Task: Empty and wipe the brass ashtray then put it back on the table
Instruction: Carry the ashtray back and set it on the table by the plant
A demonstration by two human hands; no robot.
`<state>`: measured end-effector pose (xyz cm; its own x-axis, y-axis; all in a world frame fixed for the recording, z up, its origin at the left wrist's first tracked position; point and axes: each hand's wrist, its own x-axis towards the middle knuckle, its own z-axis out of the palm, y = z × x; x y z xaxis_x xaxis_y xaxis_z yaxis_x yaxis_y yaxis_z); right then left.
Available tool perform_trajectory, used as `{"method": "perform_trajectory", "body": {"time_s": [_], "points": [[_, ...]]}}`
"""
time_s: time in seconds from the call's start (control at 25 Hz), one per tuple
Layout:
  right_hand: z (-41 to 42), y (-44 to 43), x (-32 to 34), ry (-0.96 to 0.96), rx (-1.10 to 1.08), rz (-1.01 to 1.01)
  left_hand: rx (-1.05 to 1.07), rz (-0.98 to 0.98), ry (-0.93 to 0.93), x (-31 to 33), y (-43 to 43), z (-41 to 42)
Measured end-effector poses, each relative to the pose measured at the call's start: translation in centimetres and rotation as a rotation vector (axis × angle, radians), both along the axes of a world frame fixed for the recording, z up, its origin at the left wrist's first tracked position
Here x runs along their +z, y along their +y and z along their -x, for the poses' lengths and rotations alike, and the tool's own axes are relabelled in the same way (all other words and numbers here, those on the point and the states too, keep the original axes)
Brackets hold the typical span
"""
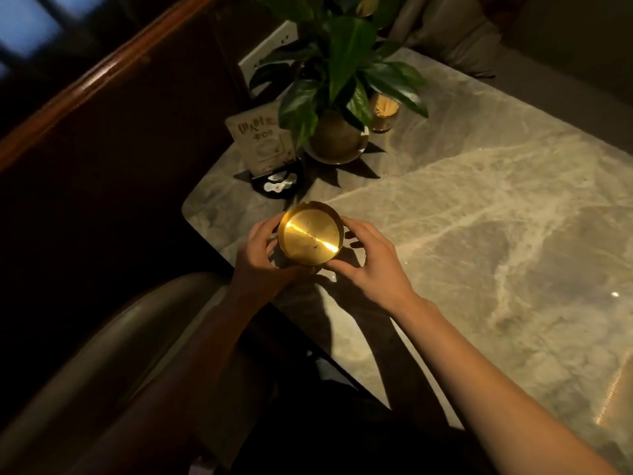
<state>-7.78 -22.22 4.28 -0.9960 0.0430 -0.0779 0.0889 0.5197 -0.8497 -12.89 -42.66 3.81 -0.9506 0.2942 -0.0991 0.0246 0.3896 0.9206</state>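
The round brass ashtray [310, 234] is near the table's left corner, its shiny inside facing up with a few dark specks in it. My left hand [262, 258] cups its left and lower side, fingers curled on the rim. My right hand [368, 260] is against its right side, thumb below the rim and fingertips at the wall. I cannot tell whether the ashtray rests on the marble table [479, 207] or is held just above it.
Behind the ashtray stand a potted plant [337, 132] on a saucer, a small menu card [263, 142] in a black holder and a toothpick jar [385, 113]. A padded chair back [113, 337] sits at lower left, a wooden rail [102, 73] upper left.
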Motion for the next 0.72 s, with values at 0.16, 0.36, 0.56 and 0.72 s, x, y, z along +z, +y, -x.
{"method": "perform_trajectory", "body": {"time_s": [0.16,0.36,0.56,0.72], "points": [[2.8,-3.0,-1.9,-0.032,0.050,-0.022,0.040,-0.013,-0.041,-2.1,-3.0,2.0],[6.0,-6.5,-3.9,-0.076,0.084,-0.069,0.063,0.034,-0.035,-4.3,-6.6,4.7],[8.5,-8.9,-5.6,-0.147,0.108,-0.135,0.025,0.194,0.044,-6.3,-8.8,6.9],[9.6,-9.9,-6.5,-0.188,0.107,-0.158,0.039,0.195,-0.011,-7.5,-9.2,7.9]]}}
